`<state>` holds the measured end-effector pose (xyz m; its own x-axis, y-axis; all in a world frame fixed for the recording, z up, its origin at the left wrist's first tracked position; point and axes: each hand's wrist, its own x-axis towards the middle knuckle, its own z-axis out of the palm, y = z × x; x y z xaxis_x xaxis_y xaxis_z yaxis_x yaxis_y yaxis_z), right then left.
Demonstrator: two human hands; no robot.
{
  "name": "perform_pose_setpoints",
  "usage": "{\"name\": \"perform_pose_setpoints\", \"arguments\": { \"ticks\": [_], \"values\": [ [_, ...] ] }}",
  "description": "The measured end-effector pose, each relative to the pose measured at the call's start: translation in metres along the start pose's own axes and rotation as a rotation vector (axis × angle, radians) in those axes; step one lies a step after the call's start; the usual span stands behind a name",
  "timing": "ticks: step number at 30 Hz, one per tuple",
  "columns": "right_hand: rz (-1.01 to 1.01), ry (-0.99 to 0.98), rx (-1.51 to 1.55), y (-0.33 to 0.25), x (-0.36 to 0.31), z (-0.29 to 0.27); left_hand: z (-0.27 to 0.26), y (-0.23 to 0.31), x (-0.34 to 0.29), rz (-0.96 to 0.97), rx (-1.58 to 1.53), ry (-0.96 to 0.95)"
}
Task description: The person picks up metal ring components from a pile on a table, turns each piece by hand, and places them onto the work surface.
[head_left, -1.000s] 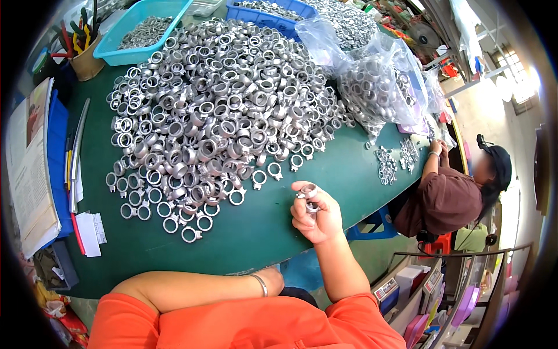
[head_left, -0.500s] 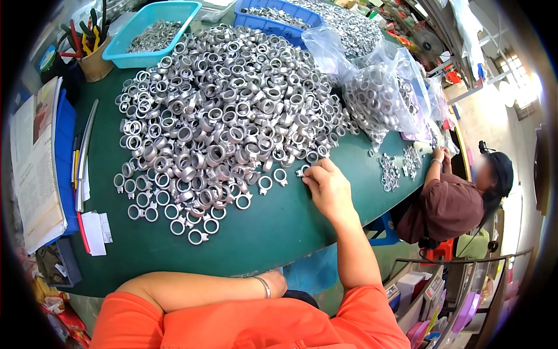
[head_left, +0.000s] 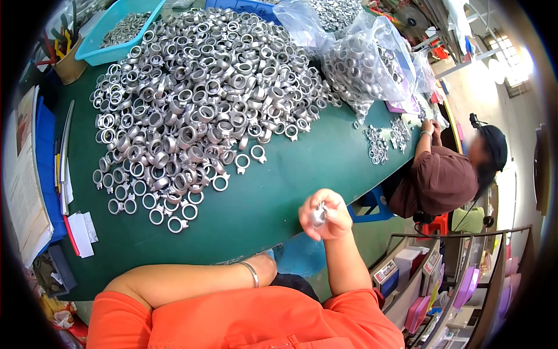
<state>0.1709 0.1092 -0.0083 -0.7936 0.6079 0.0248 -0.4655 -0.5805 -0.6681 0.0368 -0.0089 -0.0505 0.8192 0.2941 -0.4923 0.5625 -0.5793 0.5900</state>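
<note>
My right hand [head_left: 332, 222] is raised near the table's front edge, its fingers closed round a small silver metal ring [head_left: 318, 216], slightly blurred. Across my lap lies my left forearm with a metal bangle; the left hand [head_left: 266, 269] rests at the table edge and its fingers are hidden. A large heap of silver metal rings [head_left: 197, 104], each with a small lug, covers the green table [head_left: 256, 200] beyond both hands. Loose rings lie along the heap's near side, among them a single ring [head_left: 176, 224] closest to me.
At the back stand a turquoise basket [head_left: 93, 56] of small parts and a blue crate [head_left: 247, 7]. A clear plastic bag [head_left: 363, 64] full of rings sits right of the heap. Papers [head_left: 29, 174] and a blue tray flank the left. A co-worker [head_left: 444, 180] sits at the right.
My right hand has lifted a ring from the heap's right edge and drawn it back toward me. The view has shifted slightly; my left arm stays across my lap.
</note>
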Motion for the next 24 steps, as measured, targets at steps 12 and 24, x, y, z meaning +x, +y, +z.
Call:
{"name": "perform_pose_setpoints", "arguments": {
  "ticks": [12, 24],
  "values": [
    [0.647, 0.17, -1.606, 0.005, -0.064, -0.001, 0.013, -0.002, 0.001, 0.014, 0.035, 0.169],
    [-0.294, 0.344, -1.923, 0.027, 0.095, 0.038, 0.001, 0.002, 0.003, -0.017, 0.075, 0.001]
  ]
}}
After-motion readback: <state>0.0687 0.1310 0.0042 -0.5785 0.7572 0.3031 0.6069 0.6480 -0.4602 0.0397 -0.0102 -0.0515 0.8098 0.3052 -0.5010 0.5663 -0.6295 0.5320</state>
